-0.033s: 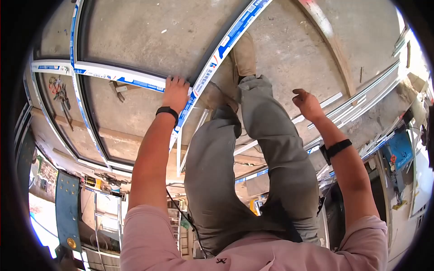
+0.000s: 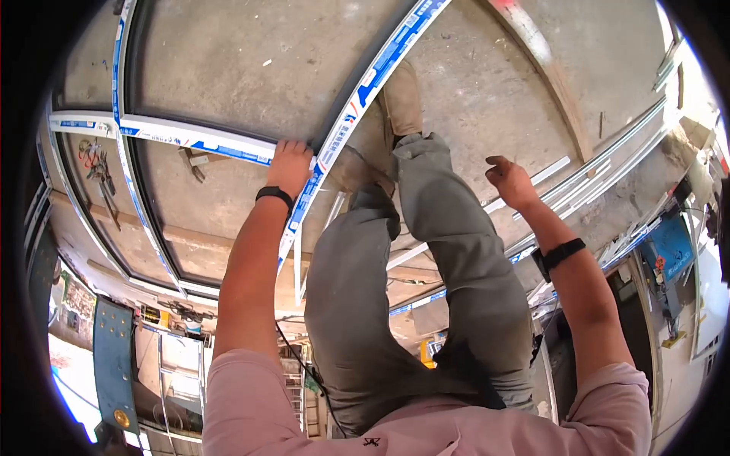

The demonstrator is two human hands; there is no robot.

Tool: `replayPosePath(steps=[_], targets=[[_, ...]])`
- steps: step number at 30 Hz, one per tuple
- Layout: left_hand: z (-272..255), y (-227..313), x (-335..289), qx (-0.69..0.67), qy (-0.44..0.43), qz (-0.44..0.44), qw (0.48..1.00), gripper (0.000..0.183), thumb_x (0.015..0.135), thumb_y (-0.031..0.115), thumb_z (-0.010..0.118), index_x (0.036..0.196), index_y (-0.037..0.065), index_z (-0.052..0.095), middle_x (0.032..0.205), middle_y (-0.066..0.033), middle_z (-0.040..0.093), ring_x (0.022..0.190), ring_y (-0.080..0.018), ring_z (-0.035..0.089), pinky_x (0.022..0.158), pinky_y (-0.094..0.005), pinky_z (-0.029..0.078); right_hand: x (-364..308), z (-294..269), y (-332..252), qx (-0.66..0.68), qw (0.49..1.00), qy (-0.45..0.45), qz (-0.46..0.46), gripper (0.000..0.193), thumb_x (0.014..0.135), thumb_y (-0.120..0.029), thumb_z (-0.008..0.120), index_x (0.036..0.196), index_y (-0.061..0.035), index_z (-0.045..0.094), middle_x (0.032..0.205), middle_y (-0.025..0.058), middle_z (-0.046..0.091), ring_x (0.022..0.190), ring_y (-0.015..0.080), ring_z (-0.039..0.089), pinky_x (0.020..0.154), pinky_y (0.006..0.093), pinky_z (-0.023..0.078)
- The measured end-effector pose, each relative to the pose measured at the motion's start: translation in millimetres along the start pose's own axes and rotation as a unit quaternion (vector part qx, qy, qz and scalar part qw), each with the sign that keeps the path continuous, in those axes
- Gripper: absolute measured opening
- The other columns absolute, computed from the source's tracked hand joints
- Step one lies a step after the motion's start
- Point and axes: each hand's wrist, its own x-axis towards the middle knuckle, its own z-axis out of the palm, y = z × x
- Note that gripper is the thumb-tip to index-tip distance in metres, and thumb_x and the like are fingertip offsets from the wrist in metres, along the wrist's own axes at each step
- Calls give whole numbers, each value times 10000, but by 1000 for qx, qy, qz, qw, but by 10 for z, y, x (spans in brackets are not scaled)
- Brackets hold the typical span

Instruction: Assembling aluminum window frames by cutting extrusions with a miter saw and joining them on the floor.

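Note:
A large window frame, white with blue printed protective film and dark inner edges, stretches across the left and centre. My left hand grips it where a crossbar meets the long slanted bar, its fingers bent over the crossbar. Out to the right, my right hand hangs in the air, away from the frame. Its index finger and thumb stand slightly apart and the other fingers curl loosely; I see nothing held in it. My legs are beside the slanted bar, one shoe partly behind it.
Pliers and other hand tools lie on the floor inside the frame, with a hammer-like tool nearby. Wooden strips lie under the frame. A long timber and several thin white profiles lie at the right.
The whole view has shifted slightly, the frame and floor sitting a little further left and lower. My left hand keeps its hold on the frame; my right hand stays raised at the right.

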Motion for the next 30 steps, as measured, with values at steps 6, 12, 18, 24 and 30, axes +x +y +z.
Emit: replayPosePath(steps=[6,12,18,24,30], targets=[[-58,-8,100,-65,-28,68,995,234,734,148,698,945,54,661,1033,-104,577,1088,-276,496,962,-391,392,-120,184,183,0,999,12,52,375,852,-227,525,1176,-49,590,948,209,677,943,369,632,843,424,487],[38,8,119,19,-56,32,998,178,777,161,635,914,58,684,1020,-93,606,1047,-264,548,939,-402,414,-345,241,48,23,997,-4,68,384,852,-219,532,1189,-44,584,965,214,678,958,370,632,855,421,490],[-292,439,-562,-97,8,-23,995,474,758,180,689,1191,16,590,1280,-182,542,1207,-328,499,1001,-409,406,-906,78,61,53,996,16,74,399,837,-224,542,1195,-53,588,1008,183,685,980,346,637,869,402,495],[-681,234,-1867,-367,-22,-247,896,342,815,245,629,1036,-10,685,1035,-225,668,1006,-367,630,899,-386,489,-1528,17,-102,48,996,22,72,398,831,-216,555,1187,-45,602,1018,187,684,1002,342,636,883,395,495],[-1346,-19,-2790,-307,28,-310,899,380,830,253,641,1091,-22,666,1098,-225,656,1059,-335,622,917,-354,474,-2360,201,-24,185,979,58,71,385,821,-200,590,1161,-21,612,890,195,693,860,335,668,797,396,515]])
